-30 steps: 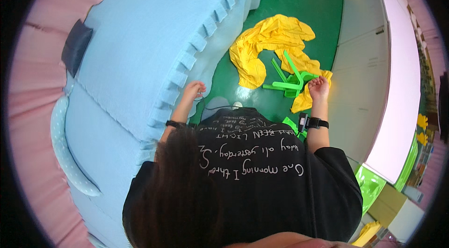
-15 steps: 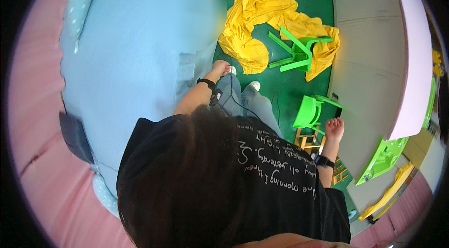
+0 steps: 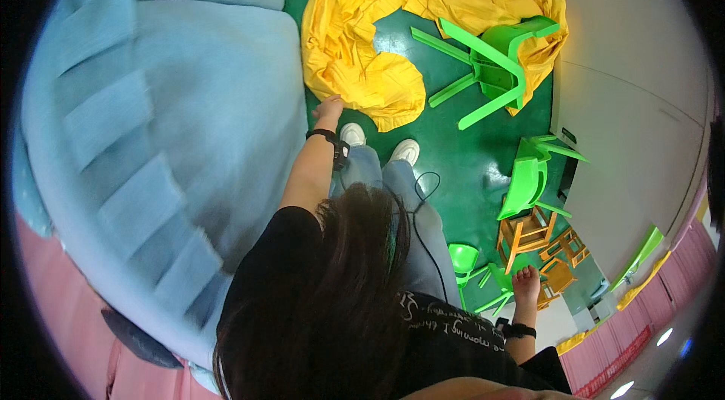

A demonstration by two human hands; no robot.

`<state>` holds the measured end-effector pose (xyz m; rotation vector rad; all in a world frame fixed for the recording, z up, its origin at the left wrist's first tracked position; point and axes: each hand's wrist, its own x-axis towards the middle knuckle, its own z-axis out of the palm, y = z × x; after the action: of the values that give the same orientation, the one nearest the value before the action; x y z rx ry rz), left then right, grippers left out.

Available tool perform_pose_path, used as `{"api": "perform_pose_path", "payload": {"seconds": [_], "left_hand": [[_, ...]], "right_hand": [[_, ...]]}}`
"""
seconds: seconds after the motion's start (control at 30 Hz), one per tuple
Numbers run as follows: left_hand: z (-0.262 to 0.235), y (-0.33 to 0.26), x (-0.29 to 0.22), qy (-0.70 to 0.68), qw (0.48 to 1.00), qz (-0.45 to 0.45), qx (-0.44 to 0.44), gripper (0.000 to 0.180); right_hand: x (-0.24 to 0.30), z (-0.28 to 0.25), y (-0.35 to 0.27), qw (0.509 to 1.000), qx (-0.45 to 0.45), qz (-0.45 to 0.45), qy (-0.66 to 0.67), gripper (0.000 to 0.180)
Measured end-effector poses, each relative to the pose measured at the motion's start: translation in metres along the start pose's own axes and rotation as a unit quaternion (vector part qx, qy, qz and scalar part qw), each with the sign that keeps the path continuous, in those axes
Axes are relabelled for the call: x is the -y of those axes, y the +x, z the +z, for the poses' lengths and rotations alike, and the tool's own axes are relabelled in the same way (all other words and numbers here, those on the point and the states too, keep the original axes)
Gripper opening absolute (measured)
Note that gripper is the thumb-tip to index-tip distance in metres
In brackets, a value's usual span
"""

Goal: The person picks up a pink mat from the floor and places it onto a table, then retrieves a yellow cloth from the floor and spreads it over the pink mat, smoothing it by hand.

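My left hand (image 3: 329, 108) reaches forward and down, at the near left edge of a crumpled yellow cloth (image 3: 393, 83) on the floor. Its fingers look apart with nothing in them; whether they touch the cloth I cannot tell. My right hand (image 3: 526, 284) is out at my right side, its fingers curled in and nothing visible in them. In view it is nearest to small green and wooden chairs. A green plastic chair (image 3: 498, 60) lies tipped over on the right part of the cloth, legs pointing left.
A large blue cloth-covered padded surface (image 3: 219, 83) fills the left. Another green chair (image 3: 526, 181), a wooden chair (image 3: 525, 234) and a small green chair (image 3: 462, 258) stand at the right. Pale cabinets (image 3: 627, 45) line the right side. A black cable (image 3: 423, 219) hangs over my legs.
My view has shifted forward and lower, so the cloth and tipped chair look larger. My left hand has come to the cloth's edge. More chairs show beside my right hand.
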<state>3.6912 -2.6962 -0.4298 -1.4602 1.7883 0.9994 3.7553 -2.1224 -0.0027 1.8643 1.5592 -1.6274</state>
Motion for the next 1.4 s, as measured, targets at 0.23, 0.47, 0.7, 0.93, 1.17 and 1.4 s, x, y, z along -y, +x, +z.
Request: {"api": "perform_pose_path", "payload": {"seconds": [0.23, 0.47, 0.7, 0.93, 1.17, 1.4], "left_hand": [[0.037, 0.084, 0.035, -0.185, 0.978, -0.019, 0.099, 0.061], [-0.058, 0.029, 0.008, -0.712, 0.697, -0.06, 0.063, 0.023], [-0.206, -0.154, -0.133, -0.717, 0.635, -0.026, 0.285, 0.043], [-0.379, -0.45, -0.24, -0.507, 0.733, 0.239, 0.386, 0.04], [-0.397, -0.511, -0.231, -0.036, 0.713, 0.594, 0.37, 0.017], [-0.413, -0.48, -0.267, -0.065, 0.719, 0.666, 0.187, 0.018]], "right_hand": [[0.003, 0.036, 0.004, 0.997, -0.001, -0.017, -0.071, 0.01], [0.013, 0.097, -0.049, 0.992, 0.094, 0.018, -0.084, 0.01], [0.025, 0.15, -0.114, 0.966, 0.242, 0.005, -0.092, 0.014], [0.065, 0.347, -0.276, 0.878, 0.457, 0.084, -0.113, 0.051], [0.099, 0.438, -0.394, 0.689, 0.705, -0.168, 0.024, 0.041], [0.224, 0.439, -0.45, 0.682, 0.665, -0.297, 0.071, 0.032]]}}
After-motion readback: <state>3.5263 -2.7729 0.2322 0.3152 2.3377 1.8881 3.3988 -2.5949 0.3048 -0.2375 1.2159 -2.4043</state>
